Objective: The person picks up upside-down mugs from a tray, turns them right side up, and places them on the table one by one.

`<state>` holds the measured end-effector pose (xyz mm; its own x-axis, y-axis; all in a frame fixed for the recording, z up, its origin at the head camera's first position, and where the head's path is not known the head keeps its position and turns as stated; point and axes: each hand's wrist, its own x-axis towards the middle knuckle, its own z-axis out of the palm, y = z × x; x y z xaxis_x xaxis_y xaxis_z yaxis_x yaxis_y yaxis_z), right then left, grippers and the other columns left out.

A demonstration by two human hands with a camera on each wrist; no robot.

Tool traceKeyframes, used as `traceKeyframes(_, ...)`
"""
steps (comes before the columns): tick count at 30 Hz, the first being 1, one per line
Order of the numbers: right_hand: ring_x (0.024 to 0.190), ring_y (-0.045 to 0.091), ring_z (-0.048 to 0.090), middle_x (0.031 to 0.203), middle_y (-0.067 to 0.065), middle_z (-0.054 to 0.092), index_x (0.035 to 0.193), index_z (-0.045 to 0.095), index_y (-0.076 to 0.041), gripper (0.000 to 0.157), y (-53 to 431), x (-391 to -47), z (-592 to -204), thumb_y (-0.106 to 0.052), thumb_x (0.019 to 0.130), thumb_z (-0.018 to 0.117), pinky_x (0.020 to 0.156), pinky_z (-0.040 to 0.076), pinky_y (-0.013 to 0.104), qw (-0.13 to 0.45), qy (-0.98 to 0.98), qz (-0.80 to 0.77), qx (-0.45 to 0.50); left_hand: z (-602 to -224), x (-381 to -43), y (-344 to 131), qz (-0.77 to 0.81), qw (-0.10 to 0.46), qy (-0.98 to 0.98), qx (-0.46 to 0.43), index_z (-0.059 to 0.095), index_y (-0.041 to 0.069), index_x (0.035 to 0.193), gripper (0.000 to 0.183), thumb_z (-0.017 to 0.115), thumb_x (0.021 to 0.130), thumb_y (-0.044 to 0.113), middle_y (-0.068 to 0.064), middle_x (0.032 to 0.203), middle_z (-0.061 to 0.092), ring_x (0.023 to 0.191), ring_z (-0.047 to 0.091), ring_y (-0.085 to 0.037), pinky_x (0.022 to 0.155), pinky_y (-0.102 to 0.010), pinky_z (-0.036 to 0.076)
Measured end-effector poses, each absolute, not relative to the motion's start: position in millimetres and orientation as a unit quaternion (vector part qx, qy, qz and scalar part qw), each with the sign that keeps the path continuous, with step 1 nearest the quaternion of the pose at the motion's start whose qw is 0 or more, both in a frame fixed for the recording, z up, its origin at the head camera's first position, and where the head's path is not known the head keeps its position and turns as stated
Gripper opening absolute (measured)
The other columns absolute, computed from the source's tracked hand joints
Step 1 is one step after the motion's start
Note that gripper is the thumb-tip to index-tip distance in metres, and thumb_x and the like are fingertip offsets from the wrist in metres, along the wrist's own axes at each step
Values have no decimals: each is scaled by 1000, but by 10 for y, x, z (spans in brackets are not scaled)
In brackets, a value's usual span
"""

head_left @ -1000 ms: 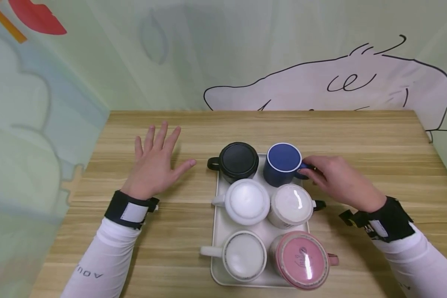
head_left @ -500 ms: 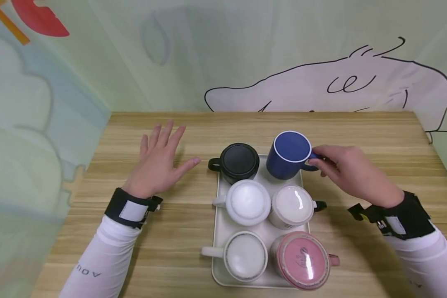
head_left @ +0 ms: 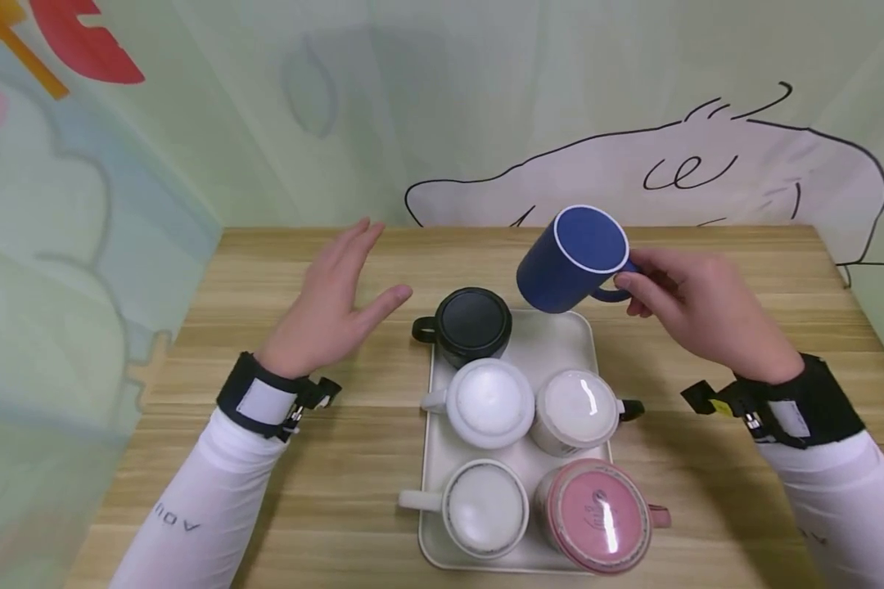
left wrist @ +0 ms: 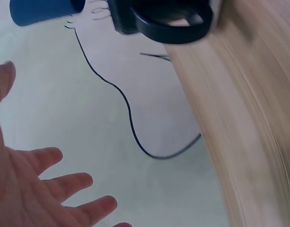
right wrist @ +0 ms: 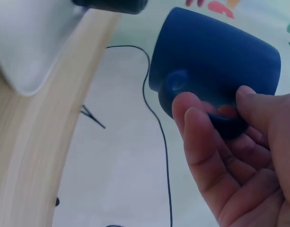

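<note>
- Lifted off the tray since the earlier frame, a dark-blue cylindrical mug hangs tilted above centre, its handle pinched by the right hand; the left hand, left of centre, has its fingers extended.
- Bare room shows at the white rectangular tray's upper-right corner.
- Pale wood-grain bench meets a printed green backdrop.
- Tray holds a black mug, two white mugs, a cream black-handled mug and a pink mug.
</note>
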<state>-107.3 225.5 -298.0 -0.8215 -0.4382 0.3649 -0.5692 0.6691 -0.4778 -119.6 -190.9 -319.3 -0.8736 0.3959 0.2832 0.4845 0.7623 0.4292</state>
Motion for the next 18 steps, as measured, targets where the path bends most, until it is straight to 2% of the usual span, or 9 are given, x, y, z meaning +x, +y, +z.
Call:
traceKeyframes(5,67,2,64,86,-3,70,115,69,-6,22,2164,-1157,-2960,-19,98,64,62,52,15,117,-898,336,257,-3146,-1249,-1783,-306,57,-919,-241,27,6,157,83,59,96,53,-9,160,27,147,22,-25,117,-45,20)
traceKeyframes(11,67,4,65,88,-1,71,116,69,-7,21,1997,-1272,-2958,-16,97,65,61,53,18,121,-876,389,257,-3079,-1265,-1619,-411,38,-887,-209,45,9,147,70,66,93,47,-4,142,49,123,49,-19,98,-37,43)
traceKeyframes(14,68,8,66,92,2,71,115,69,-5,20,1925,-1324,-2954,-12,97,64,62,55,20,115,-860,425,256,-3048,-1270,-1526,-477,23,-856,-197,51,7,141,60,69,93,39,-2,133,55,114,54,-18,90,-34,47)
traceKeyframes(18,70,12,68,95,3,71,115,68,-5,19,1842,-1378,-2936,-12,98,62,66,57,25,106,-841,472,243,-3020,-1271,-1386,-538,-4,-822,-189,53,4,139,55,70,94,30,-3,129,59,109,57,-17,89,-33,49)
